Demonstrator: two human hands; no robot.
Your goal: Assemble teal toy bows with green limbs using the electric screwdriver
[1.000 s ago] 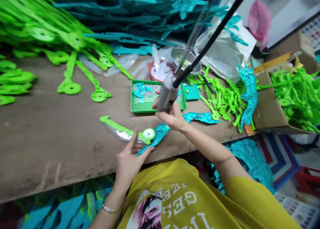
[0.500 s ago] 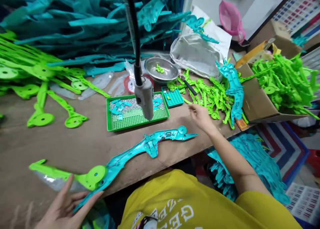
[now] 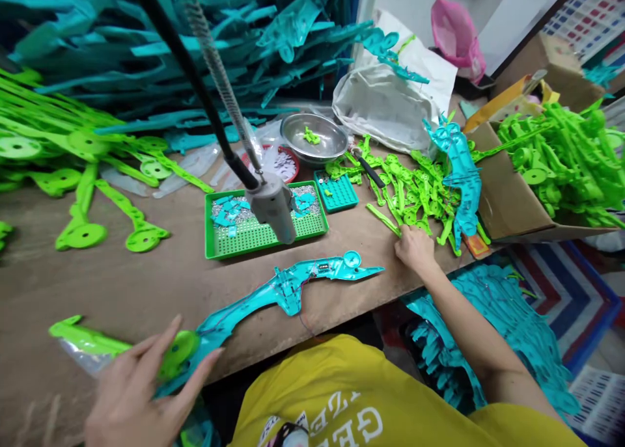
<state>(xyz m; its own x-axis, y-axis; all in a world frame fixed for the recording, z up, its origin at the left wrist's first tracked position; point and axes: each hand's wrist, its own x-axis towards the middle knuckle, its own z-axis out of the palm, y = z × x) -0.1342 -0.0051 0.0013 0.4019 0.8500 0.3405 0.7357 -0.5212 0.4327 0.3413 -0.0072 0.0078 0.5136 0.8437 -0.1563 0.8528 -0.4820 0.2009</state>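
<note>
A long turquoise plastic part (image 3: 254,297) with thin wires lies along the table's front edge. At its left end my left hand (image 3: 141,382) rests with fingers spread, over a green part with a round disc (image 3: 180,352) that it partly covers. My right hand (image 3: 414,248) is closed around the near end of a slim green piece (image 3: 383,219), beside a heap of small green parts (image 3: 410,187). A grey screwdriver head (image 3: 273,206) hangs from a cable and spring over a green tray (image 3: 258,239) with screws and small turquoise pieces.
Behind are a steel bowl (image 3: 315,138), a small turquoise tray (image 3: 339,192) and a white sack (image 3: 390,102). A cardboard box (image 3: 512,193) of green parts stands right. Turquoise parts (image 3: 195,50) are stacked at the back; long green ones (image 3: 83,141) lie left.
My right hand has moved right and toward me and closed on a green piece. My left hand has shifted right over the disc. The hanging screwdriver has swung and tilted.
</note>
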